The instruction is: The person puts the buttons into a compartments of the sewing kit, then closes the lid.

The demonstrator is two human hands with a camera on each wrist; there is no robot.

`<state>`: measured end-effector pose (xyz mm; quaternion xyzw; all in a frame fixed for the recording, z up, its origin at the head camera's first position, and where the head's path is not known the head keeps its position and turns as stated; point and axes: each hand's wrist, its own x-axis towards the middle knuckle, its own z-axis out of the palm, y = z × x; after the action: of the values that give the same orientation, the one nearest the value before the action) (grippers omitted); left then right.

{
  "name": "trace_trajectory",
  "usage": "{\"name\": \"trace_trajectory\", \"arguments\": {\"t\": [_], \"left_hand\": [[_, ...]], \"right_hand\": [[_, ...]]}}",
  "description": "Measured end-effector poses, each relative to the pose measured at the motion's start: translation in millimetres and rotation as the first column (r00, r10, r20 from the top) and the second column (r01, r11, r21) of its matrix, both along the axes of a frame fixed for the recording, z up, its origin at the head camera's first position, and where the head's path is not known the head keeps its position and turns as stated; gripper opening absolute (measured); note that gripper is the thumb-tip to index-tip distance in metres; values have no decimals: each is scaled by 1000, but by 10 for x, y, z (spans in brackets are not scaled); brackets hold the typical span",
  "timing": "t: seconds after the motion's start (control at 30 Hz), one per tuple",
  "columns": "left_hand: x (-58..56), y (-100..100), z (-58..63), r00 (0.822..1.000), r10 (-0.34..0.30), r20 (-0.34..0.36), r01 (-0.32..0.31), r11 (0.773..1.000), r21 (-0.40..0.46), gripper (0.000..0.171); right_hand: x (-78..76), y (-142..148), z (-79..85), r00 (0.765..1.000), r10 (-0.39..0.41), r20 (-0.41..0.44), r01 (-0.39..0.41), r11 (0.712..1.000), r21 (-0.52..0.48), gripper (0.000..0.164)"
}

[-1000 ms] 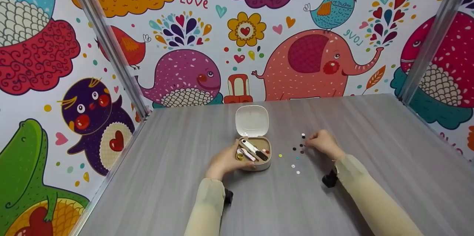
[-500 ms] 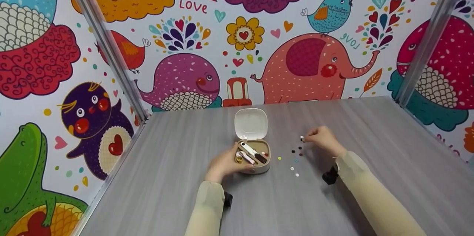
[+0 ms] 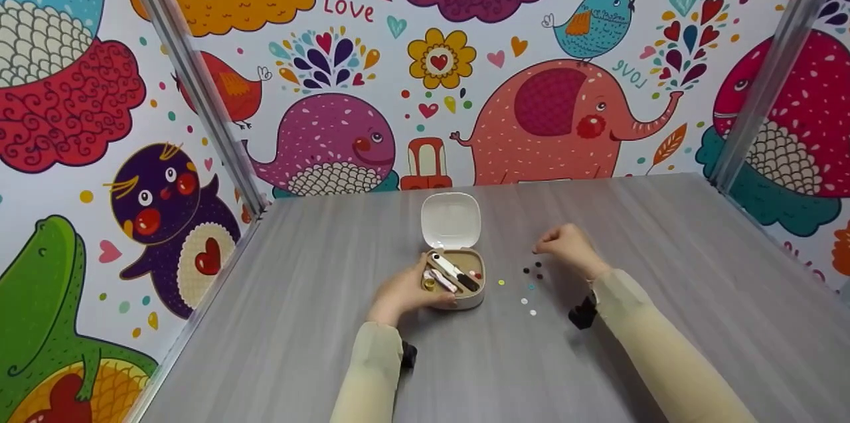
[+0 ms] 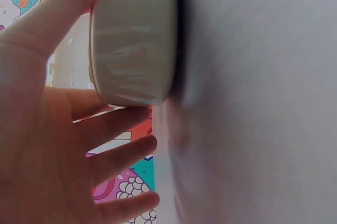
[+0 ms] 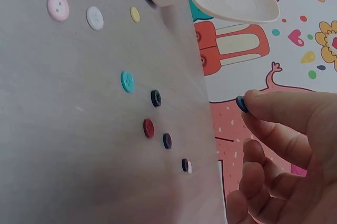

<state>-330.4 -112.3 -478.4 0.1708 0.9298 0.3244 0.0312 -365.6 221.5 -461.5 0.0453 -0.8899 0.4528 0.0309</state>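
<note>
My right hand (image 3: 568,250) pinches a small dark blue button (image 5: 241,104) between thumb and forefinger, above the table; the other fingers curl loosely. My left hand (image 3: 398,295) holds the near left side of a cream sewing box (image 3: 465,302), its thumb along the front wall and its fingers around the side. The white lid (image 3: 450,220) stands raised. Inside lie a white tool with a black end (image 3: 455,270), a pinkish-white item and a gold round piece (image 3: 429,285). Loose buttons lie beside the box: pink (image 5: 58,7), white (image 5: 95,18), yellow (image 5: 135,14), turquoise (image 5: 127,81), red (image 5: 149,128) and several dark ones.
A black button and a white one (image 5: 189,167) lie close together, farthest out in the right wrist view. The grey table (image 3: 319,263) meets printed cartoon walls (image 3: 299,78) at the back and left. Metal posts (image 3: 192,78) stand at the corners.
My right hand has shifted slightly left and away from me, and now blocks the farthest black and white buttons in the head view. My left hand and the box stay put.
</note>
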Motion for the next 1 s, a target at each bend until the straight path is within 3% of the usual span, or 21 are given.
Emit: {"name": "trace_trajectory", "arguments": {"t": [0.53,1.0], "left_hand": [[-14,5,-11,1000,6,9,-6,1000,-4,113],[-7,4,-8,1000,16,15,-16,1000,-27,115]], "right_hand": [[-42,-271,-103,995,95,0,-95,995,-20,8],[-39,-433,-111,998,58,33,-58,998,1,8]]}}
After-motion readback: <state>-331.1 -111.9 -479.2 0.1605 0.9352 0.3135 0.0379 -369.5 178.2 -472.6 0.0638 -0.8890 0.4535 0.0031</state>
